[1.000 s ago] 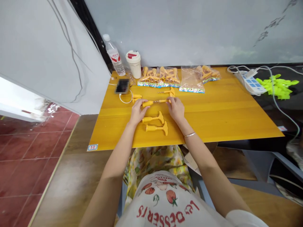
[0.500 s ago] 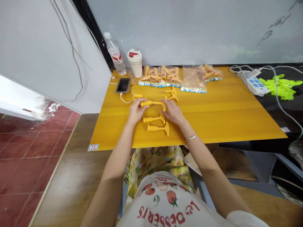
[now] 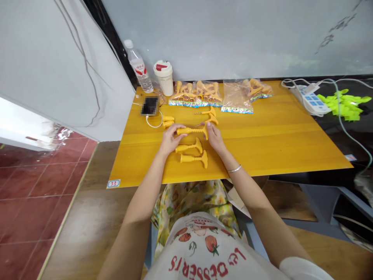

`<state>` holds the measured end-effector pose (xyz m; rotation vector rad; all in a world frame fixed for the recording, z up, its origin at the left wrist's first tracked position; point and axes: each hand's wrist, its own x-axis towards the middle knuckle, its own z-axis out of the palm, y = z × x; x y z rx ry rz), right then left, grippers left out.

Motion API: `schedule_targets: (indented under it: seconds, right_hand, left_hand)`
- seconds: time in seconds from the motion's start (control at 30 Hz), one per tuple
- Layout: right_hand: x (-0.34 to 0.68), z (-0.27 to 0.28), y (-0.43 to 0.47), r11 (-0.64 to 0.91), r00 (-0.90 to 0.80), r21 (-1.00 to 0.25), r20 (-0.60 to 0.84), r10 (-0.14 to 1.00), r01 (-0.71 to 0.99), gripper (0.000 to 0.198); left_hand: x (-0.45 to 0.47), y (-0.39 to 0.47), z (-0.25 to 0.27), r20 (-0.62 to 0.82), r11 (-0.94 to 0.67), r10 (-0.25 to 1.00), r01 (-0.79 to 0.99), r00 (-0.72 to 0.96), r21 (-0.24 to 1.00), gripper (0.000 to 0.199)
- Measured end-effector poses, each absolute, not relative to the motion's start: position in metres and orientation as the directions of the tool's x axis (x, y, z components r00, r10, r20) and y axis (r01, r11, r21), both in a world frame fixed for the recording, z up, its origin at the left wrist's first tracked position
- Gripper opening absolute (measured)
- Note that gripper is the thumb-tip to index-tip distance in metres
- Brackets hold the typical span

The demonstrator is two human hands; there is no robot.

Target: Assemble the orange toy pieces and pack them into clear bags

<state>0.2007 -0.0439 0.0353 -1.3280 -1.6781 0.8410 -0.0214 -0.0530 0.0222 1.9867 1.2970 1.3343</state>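
Note:
Between my hands is a yellow corkscrew [image 3: 192,131] with a T-shaped handle, its sleeve fitted over the screw end. My left hand [image 3: 171,139] grips the sleeve end, and my right hand [image 3: 215,138] is closed on the T-handle. Closer to me, a second yellow corkscrew [image 3: 189,147] and a third corkscrew [image 3: 194,158] lie on the table with sleeves on. Beyond my hands lie a bare-screw corkscrew handle [image 3: 210,112] and another handle [image 3: 212,119], partly behind my fingers. Yellow sleeves [image 3: 168,118] lie past my left hand.
Along the back stand a water bottle [image 3: 140,69] and a white cup [image 3: 164,77]. Clear bags of yellow corkscrews [image 3: 208,91] and a flatter bag [image 3: 237,95] lie beside them. A phone [image 3: 150,105] is cabled at left. A power strip [image 3: 313,102] and bright green pieces [image 3: 345,104] sit right.
The sleeve and handle are closer together, with less of the screw section showing. My right hand has shifted its hold on the T-handle. The view has moved slightly.

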Motion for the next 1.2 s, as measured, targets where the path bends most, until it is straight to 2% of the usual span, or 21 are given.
schedule_targets:
  seconds: [0.1,0.27,0.33,0.43,0.57,0.63,0.8,0.93,1.0,1.1,1.2]
  right_hand:
    - [0.202,0.034,-0.046,0.258,-0.048,-0.864,0.264,0.963,0.433,0.059]
    - [0.210,0.036,-0.049,0.413,-0.291,-0.830,0.317,0.902,0.374,0.057]
    - [0.211,0.037,-0.050,0.426,-0.321,-0.832,0.320,0.891,0.355,0.059]
    - [0.209,0.040,-0.051,0.328,-0.260,-0.855,0.237,0.936,0.401,0.054]
    - [0.203,0.042,-0.049,0.099,-0.209,-0.922,0.020,0.978,0.374,0.073]
    - [0.203,0.040,-0.045,0.059,-0.201,-0.933,-0.014,0.979,0.355,0.074]
    - [0.207,0.029,-0.037,0.261,-0.095,-0.881,0.244,0.965,0.394,0.060]
    - [0.210,0.025,-0.037,0.533,-0.299,-0.711,0.442,0.846,0.459,0.051]
    - [0.211,0.025,-0.038,0.583,-0.348,-0.652,0.467,0.813,0.485,0.047]
    - [0.212,0.026,-0.039,0.475,-0.324,-0.648,0.347,0.880,0.596,0.042]
    - [0.211,0.029,-0.042,0.349,-0.285,-0.669,0.209,0.936,0.657,0.055]
  left_hand:
    - [-0.023,-0.050,0.017,0.475,-0.455,0.876,0.450,0.075,0.768,0.041]
    - [-0.028,-0.046,0.011,0.472,-0.436,0.882,0.408,0.015,0.802,0.042]
    - [-0.029,-0.047,0.012,0.484,-0.445,0.875,0.409,0.009,0.797,0.042]
    - [-0.027,-0.051,0.016,0.504,-0.462,0.863,0.456,0.033,0.761,0.043]
    - [-0.023,-0.055,0.022,0.513,-0.476,0.855,0.509,0.077,0.717,0.041]
    - [-0.022,-0.055,0.023,0.517,-0.480,0.852,0.513,0.082,0.711,0.040]
    - [-0.026,-0.049,0.019,0.513,-0.469,0.857,0.504,0.058,0.725,0.039]
    - [-0.029,-0.047,0.015,0.516,-0.474,0.856,0.467,0.044,0.746,0.038]
    - [-0.029,-0.048,0.014,0.515,-0.477,0.856,0.463,0.051,0.747,0.037]
    - [-0.029,-0.049,0.016,0.521,-0.504,0.848,0.460,0.101,0.731,0.034]
    - [-0.030,-0.050,0.018,0.535,-0.547,0.829,0.437,0.162,0.714,0.031]
